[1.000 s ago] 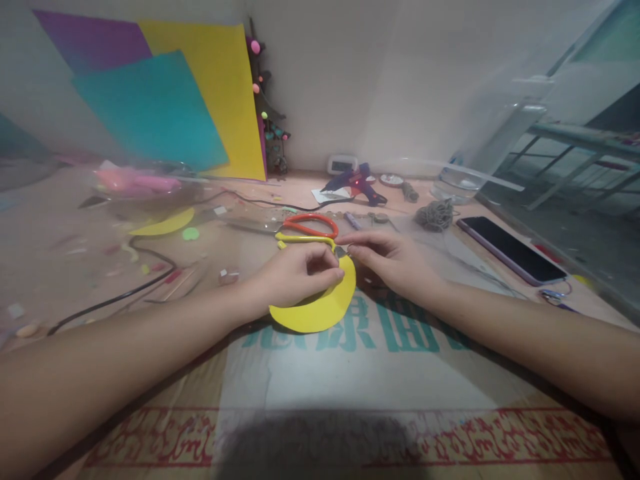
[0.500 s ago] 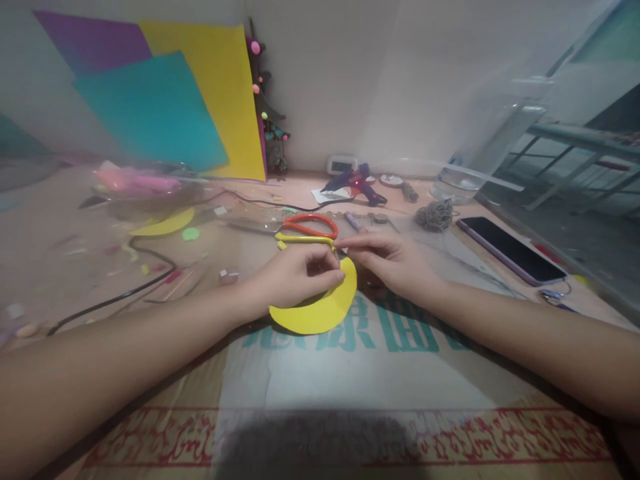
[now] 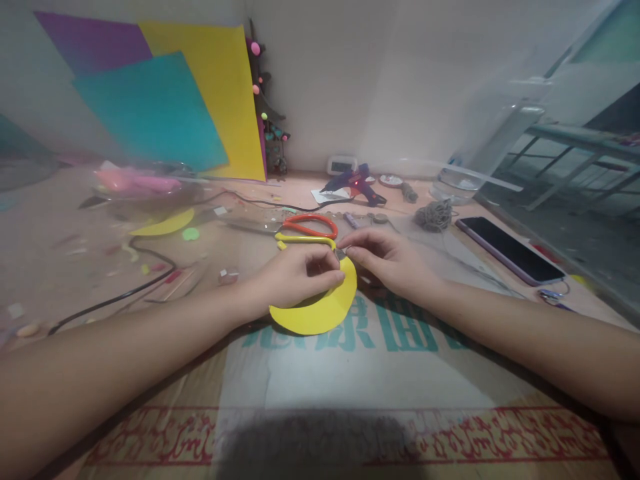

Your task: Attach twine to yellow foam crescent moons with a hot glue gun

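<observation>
My left hand [image 3: 305, 270] is closed, pinching a yellow paper crescent [image 3: 320, 319] between thumb and fingers. The crescent's curved edge faces me, and my fingers hide part of its inner side. At its upper right tip is a small dark grey piece [image 3: 341, 255], too small to make out. Thumb and forefinger of my right hand [image 3: 385, 257] come together just right of that piece; what they hold, if anything, is hidden. Just beyond my left hand lies a pair of scissors [image 3: 311, 225] with one red and one yellow handle, blades pointing left.
Beyond the scissors rests a glue gun [image 3: 355, 183] with a red light. A ball of grey yarn [image 3: 434, 216] and a phone [image 3: 510, 250] are at right. Black cable [image 3: 117, 295], paper scraps and another yellow paper piece [image 3: 167, 223] lie left. Coloured sheets [image 3: 150, 113] lean on the wall.
My right forefinger has bent in toward the thumb, closing beside the crescent's tip, where the dark grey piece now shows more clearly. My left hand and the crescent have stayed in place.
</observation>
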`<action>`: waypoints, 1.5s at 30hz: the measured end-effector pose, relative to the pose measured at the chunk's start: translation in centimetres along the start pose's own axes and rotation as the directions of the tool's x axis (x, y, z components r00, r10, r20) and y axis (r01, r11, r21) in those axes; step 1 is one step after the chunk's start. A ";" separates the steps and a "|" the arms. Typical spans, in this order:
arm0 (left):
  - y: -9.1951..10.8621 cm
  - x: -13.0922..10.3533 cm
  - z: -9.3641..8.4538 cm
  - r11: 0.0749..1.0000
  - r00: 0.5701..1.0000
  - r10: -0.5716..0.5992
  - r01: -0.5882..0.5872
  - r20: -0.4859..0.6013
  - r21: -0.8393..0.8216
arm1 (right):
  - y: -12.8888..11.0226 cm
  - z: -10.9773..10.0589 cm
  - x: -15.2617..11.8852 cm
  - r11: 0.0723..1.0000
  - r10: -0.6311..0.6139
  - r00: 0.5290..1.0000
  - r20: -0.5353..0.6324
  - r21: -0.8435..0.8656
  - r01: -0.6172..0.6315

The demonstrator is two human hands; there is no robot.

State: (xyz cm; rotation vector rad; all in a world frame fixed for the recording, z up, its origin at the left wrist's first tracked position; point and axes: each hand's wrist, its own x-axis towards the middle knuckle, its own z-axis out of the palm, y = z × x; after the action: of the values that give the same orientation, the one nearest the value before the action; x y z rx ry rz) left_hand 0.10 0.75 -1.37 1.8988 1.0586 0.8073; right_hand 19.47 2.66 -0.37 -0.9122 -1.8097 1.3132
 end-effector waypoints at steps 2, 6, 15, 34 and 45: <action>0.0 0.0 0.0 1.000 1.000 0.001 -0.001 -0.005 0.005 | 0.0 -0.1 -0.1 1.000 0.005 1.000 0.016 -0.023 -0.005; -0.1 0.0 0.0 1.000 1.000 0.008 -0.008 0.000 0.011 | 0.1 -0.1 -0.1 0.999 0.046 0.999 0.020 -0.013 -0.046; -0.1 -0.2 0.0 0.999 0.999 -0.003 0.005 -0.044 0.051 | 0.1 -0.2 0.3 0.999 0.041 0.999 0.013 -0.005 -0.041; -0.4 -0.1 0.0 0.995 0.997 -0.043 0.038 -0.059 -0.090 | -0.3 -0.3 0.0 0.969 -0.015 1.000 0.026 -0.245 0.021; -0.3 -0.1 -0.3 0.976 0.979 -0.057 0.013 -0.194 -0.217 | -0.5 -0.4 0.0 0.944 -0.054 0.998 0.016 -0.326 0.056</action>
State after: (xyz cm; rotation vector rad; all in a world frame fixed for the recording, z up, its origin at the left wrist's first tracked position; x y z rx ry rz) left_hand -0.31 0.83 -1.56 1.6382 1.0744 1.0653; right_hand 19.77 2.73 0.17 -1.0222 -2.0817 0.9974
